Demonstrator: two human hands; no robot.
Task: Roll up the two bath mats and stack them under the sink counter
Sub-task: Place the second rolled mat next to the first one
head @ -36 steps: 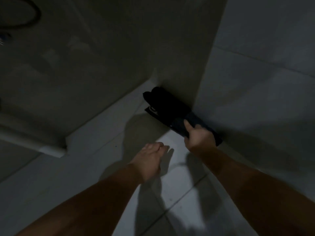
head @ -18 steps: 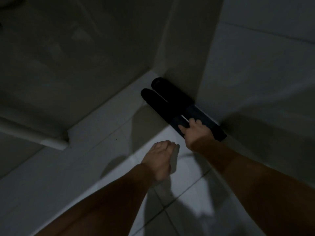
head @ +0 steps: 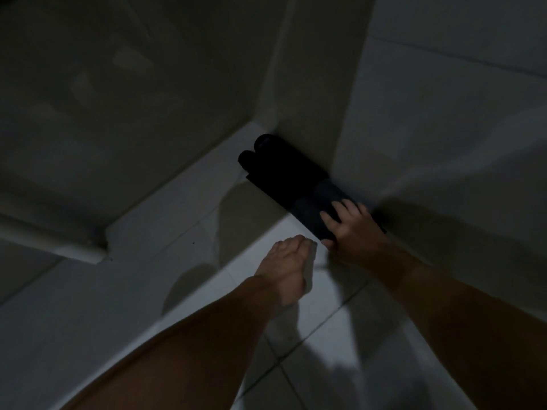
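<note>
- Down in the dark corner where the wall (head: 307,108) meets the floor (head: 183,220), I've got both rolled bath mats (head: 284,179) lying side by side, touching each other and running diagonally along the base of the wall.
- My right hand (head: 352,229) is flat on the near end of the rolls, fingers (head: 340,210) spread wide, pressing down rather than gripping anything.
- My left hand (head: 291,263) hovers just beside it over the tile, fingers loosely curled and together, holding nothing.
- Step-wise I'd say the rolling is done and I'm on the placing part. They look side by side rather than one on top of the other, though it's too murky to be sure.
- Next move probably means lifting the front roll onto the back one, or just snugging both tight to the wall so they don't unroll. A loose flap seems to stick out at the front roll's far end, so I'd watch that.
- Room-wise: the wall hems the mats in on the right and the far end sits near the corner, so no slack there. The open tile toward me and to the left is free, and that's where my hands can work.
- A pale ledge edge (head: 88,253) sits well off to the left, out of the way.
</note>
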